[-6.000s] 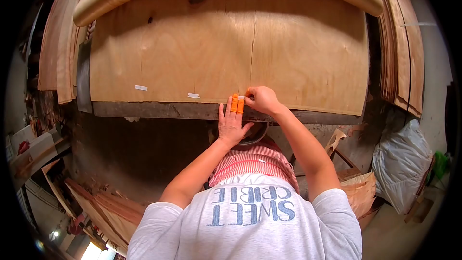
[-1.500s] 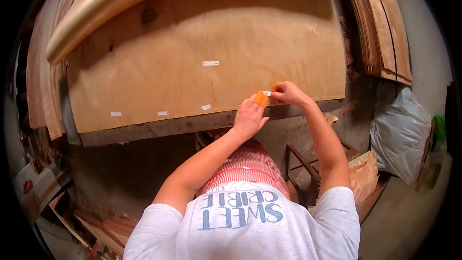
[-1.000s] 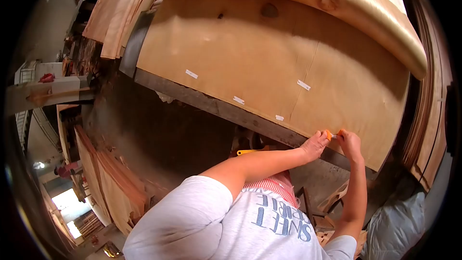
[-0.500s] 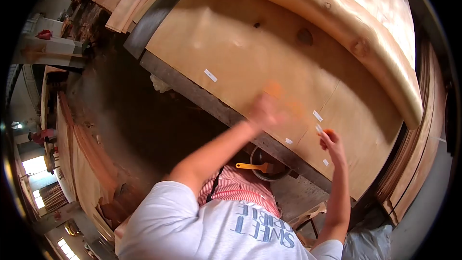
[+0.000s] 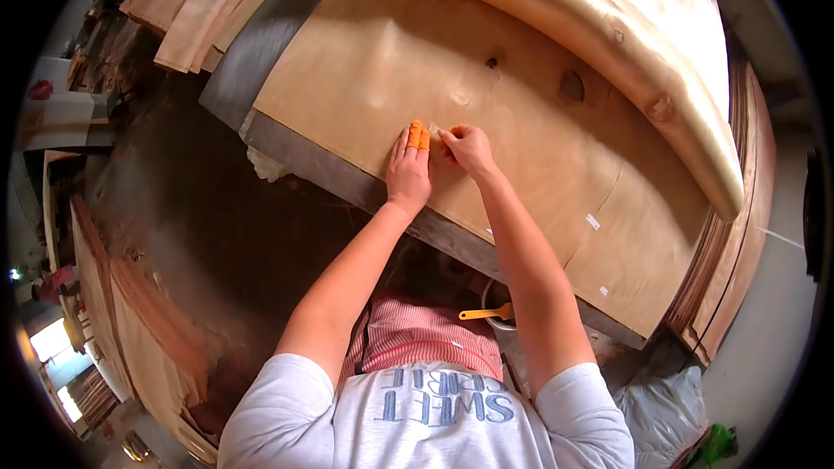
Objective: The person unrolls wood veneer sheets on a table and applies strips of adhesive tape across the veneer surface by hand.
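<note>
Head view: toward half past ten, long thin wood sheets (image 5: 208,9) lie stacked. Near the centre the left hand (image 5: 410,175) rests palm down on a wide wood sheet (image 5: 347,108), its fingers stretched out, two in orange covers and side by side. Just past those tips, at twelve o'clock, sits a small pale strip (image 5: 433,128) — lying between the hands. The right hand (image 5: 469,149) is curled, thumb at the strip; I cannot tell whether its fingers are clamped on it. At five o'clock is a yellow-handled brush (image 5: 485,313). Farther right, white tape pieces (image 5: 592,221) mark three and four o'clock, a rolled sheet (image 5: 625,69) curves at two — and a plastic bag (image 5: 665,412) slumps past four.
</note>
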A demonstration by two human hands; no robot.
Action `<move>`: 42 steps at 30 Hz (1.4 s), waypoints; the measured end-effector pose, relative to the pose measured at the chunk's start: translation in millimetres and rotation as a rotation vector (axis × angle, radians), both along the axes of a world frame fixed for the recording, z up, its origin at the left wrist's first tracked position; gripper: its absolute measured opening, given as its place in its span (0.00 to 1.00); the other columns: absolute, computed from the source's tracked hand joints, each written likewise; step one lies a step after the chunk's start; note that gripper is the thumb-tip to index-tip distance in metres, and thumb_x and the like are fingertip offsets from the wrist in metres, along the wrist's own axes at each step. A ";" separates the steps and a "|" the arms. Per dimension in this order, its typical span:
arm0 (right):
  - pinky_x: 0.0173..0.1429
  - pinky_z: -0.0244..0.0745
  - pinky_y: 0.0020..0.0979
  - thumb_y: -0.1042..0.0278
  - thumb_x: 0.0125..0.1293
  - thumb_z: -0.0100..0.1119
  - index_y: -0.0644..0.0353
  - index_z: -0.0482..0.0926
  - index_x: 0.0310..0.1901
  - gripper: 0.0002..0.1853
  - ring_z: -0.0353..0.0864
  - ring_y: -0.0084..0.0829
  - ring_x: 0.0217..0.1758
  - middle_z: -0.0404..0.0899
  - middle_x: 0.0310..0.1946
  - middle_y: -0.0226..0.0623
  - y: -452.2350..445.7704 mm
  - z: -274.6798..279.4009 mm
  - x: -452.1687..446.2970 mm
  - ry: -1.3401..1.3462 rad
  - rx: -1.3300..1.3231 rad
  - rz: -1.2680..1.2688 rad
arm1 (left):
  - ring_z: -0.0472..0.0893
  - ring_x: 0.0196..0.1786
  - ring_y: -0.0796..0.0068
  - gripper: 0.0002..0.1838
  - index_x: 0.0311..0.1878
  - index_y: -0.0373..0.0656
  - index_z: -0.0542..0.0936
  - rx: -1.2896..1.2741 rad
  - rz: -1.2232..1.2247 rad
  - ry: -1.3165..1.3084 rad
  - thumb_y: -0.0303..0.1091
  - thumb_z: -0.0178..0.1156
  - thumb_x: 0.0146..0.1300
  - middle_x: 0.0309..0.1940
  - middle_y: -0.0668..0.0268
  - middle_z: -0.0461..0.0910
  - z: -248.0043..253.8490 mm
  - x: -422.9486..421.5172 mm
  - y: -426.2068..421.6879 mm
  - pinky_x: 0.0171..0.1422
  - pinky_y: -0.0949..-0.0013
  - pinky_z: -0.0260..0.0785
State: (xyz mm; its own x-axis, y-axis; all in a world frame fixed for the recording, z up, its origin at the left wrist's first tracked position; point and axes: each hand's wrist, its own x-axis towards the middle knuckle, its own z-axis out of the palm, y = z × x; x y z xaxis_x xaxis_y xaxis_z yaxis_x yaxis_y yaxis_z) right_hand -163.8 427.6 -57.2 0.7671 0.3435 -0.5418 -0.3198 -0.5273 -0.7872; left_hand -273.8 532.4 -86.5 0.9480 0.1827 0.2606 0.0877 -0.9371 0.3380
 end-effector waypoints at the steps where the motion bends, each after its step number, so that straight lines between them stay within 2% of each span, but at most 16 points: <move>1: 0.21 0.68 0.22 0.60 0.63 0.60 0.66 0.80 0.31 0.14 0.75 0.19 0.19 0.76 0.17 0.31 3.6 -3.9 0.2 -0.015 -0.025 -0.011 | 0.62 0.67 0.51 0.25 0.62 0.33 0.67 -0.007 -0.026 -0.007 0.31 0.50 0.61 0.65 0.50 0.62 0.5 1.7 1.1 0.72 0.56 0.53; 4: 0.29 0.74 0.28 0.56 0.59 0.61 0.61 0.82 0.30 0.15 0.80 0.27 0.19 0.80 0.18 0.36 5.0 -6.5 -1.2 -0.049 -0.137 -0.024 | 0.62 0.67 0.54 0.23 0.61 0.33 0.68 0.004 -0.128 -0.037 0.28 0.47 0.62 0.61 0.52 0.67 6.5 6.4 4.0 0.69 0.55 0.55; 7: 0.34 0.76 0.32 0.52 0.59 0.58 0.57 0.83 0.31 0.16 0.81 0.31 0.24 0.81 0.20 0.37 7.0 -0.3 -4.1 -0.409 -0.456 0.156 | 0.62 0.67 0.58 0.23 0.60 0.35 0.69 0.103 -0.137 0.087 0.29 0.48 0.61 0.60 0.56 0.69 10.5 9.9 5.3 0.68 0.52 0.55; 10: 0.37 0.76 0.35 0.50 0.59 0.56 0.56 0.83 0.29 0.17 0.82 0.34 0.27 0.81 0.20 0.37 -2.7 4.6 -6.2 -0.439 -0.525 0.164 | 0.61 0.67 0.58 0.23 0.59 0.35 0.70 0.116 -0.124 0.097 0.30 0.49 0.60 0.59 0.55 0.69 11.2 12.2 2.3 0.68 0.50 0.53; 13: 0.34 0.75 0.34 0.51 0.59 0.57 0.57 0.82 0.28 0.17 0.81 0.34 0.25 0.80 0.18 0.36 -34.4 19.2 -14.9 -0.262 -0.405 0.084 | 0.60 0.68 0.57 0.23 0.59 0.39 0.71 0.143 -0.094 0.135 0.33 0.49 0.60 0.60 0.53 0.68 9.1 12.7 -0.8 0.69 0.50 0.52; 16: 0.28 0.70 0.32 0.56 0.62 0.56 0.61 0.79 0.28 0.16 0.77 0.29 0.20 0.77 0.15 0.34 -81.4 10.6 -50.2 -0.278 -0.154 -0.016 | 0.59 0.69 0.55 0.24 0.60 0.47 0.72 0.135 -0.217 0.055 0.35 0.51 0.58 0.61 0.51 0.66 13.1 10.9 7.9 0.70 0.49 0.50; 19: 0.27 0.68 0.28 0.61 0.64 0.56 0.64 0.78 0.31 0.13 0.74 0.24 0.19 0.76 0.16 0.33 -129.9 0.6 -108.1 -0.145 -0.031 -0.122 | 0.59 0.69 0.53 0.23 0.59 0.53 0.73 0.108 -0.354 0.154 0.34 0.54 0.58 0.60 0.50 0.67 12.4 14.5 24.5 0.70 0.49 0.50; 20: 0.26 0.67 0.27 0.63 0.64 0.56 0.66 0.78 0.32 0.12 0.74 0.22 0.20 0.75 0.16 0.33 -145.1 -2.6 -129.3 -0.085 0.026 -0.170 | 0.55 0.70 0.51 0.23 0.60 0.56 0.73 0.030 -0.379 0.203 0.41 0.55 0.60 0.63 0.48 0.64 15.6 16.9 29.8 0.71 0.47 0.49; 23: 0.27 0.68 0.24 0.65 0.65 0.56 0.66 0.78 0.36 0.11 0.73 0.19 0.21 0.76 0.19 0.31 -178.2 -2.8 -188.7 -0.028 0.035 -0.223 | 0.53 0.72 0.53 0.27 0.63 0.62 0.70 0.141 -0.221 0.267 0.51 0.55 0.59 0.66 0.51 0.60 31.6 20.1 36.1 0.72 0.47 0.46; 24: 0.27 0.68 0.23 0.65 0.65 0.56 0.66 0.78 0.37 0.11 0.73 0.19 0.21 0.77 0.20 0.30 -183.2 4.4 -205.8 0.016 0.058 -0.266 | 0.52 0.72 0.53 0.30 0.64 0.61 0.69 0.215 -0.206 0.334 0.58 0.54 0.59 0.67 0.51 0.59 28.9 23.7 39.8 0.72 0.48 0.45; 27: 0.28 0.69 0.21 0.67 0.66 0.55 0.66 0.78 0.40 0.10 0.73 0.19 0.23 0.77 0.22 0.30 -192.5 14.6 -243.8 0.093 0.107 -0.349 | 0.52 0.72 0.54 0.30 0.64 0.58 0.69 0.229 -0.061 0.314 0.58 0.53 0.60 0.68 0.50 0.57 38.0 24.5 40.4 0.72 0.48 0.44; 28: 0.29 0.69 0.21 0.68 0.66 0.55 0.67 0.78 0.41 0.10 0.74 0.19 0.23 0.78 0.23 0.31 -195.4 13.1 -254.5 0.103 0.122 -0.370 | 0.52 0.72 0.54 0.34 0.66 0.52 0.65 0.232 -0.011 0.416 0.59 0.51 0.61 0.69 0.51 0.55 47.1 22.6 42.8 0.72 0.49 0.44; 31: 0.29 0.69 0.21 0.68 0.66 0.56 0.67 0.78 0.41 0.10 0.74 0.19 0.23 0.78 0.24 0.31 -200.5 14.0 -280.6 0.071 0.149 -0.415 | 0.50 0.73 0.57 0.40 0.69 0.45 0.59 0.143 0.026 0.526 0.61 0.51 0.60 0.71 0.53 0.51 44.5 0.2 59.4 0.73 0.49 0.43; 34: 0.29 0.68 0.19 0.70 0.66 0.55 0.67 0.77 0.42 0.09 0.73 0.18 0.23 0.77 0.25 0.30 -206.4 9.0 -303.9 0.042 0.146 -0.461 | 0.47 0.75 0.60 0.46 0.71 0.42 0.52 0.222 -0.161 0.492 0.63 0.53 0.58 0.73 0.56 0.48 28.1 -35.3 70.2 0.73 0.50 0.44; 39: 0.25 0.65 0.19 0.70 0.64 0.58 0.66 0.77 0.38 0.07 0.71 0.16 0.21 0.76 0.23 0.29 -216.6 22.6 -333.9 0.099 0.195 -0.592 | 0.45 0.75 0.63 0.50 0.72 0.41 0.51 0.228 -0.137 0.635 0.65 0.55 0.55 0.74 0.60 0.46 56.0 -35.7 60.6 0.72 0.50 0.48; 42: 0.24 0.64 0.20 0.67 0.64 0.59 0.65 0.76 0.36 0.09 0.70 0.17 0.20 0.75 0.21 0.28 -213.4 21.8 -342.8 0.095 0.127 -0.637 | 0.47 0.75 0.62 0.52 0.72 0.41 0.51 0.277 -0.129 0.665 0.65 0.59 0.52 0.73 0.59 0.47 68.6 -33.8 53.5 0.71 0.52 0.50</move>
State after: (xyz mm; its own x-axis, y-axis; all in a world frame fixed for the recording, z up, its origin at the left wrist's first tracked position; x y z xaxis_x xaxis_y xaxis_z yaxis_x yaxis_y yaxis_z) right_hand -506.6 214.2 -35.4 0.7926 -0.0962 -0.6020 -0.6097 -0.1165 -0.7840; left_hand -307.6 585.9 -17.8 0.9314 0.0699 -0.3571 0.0753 -0.9972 0.0011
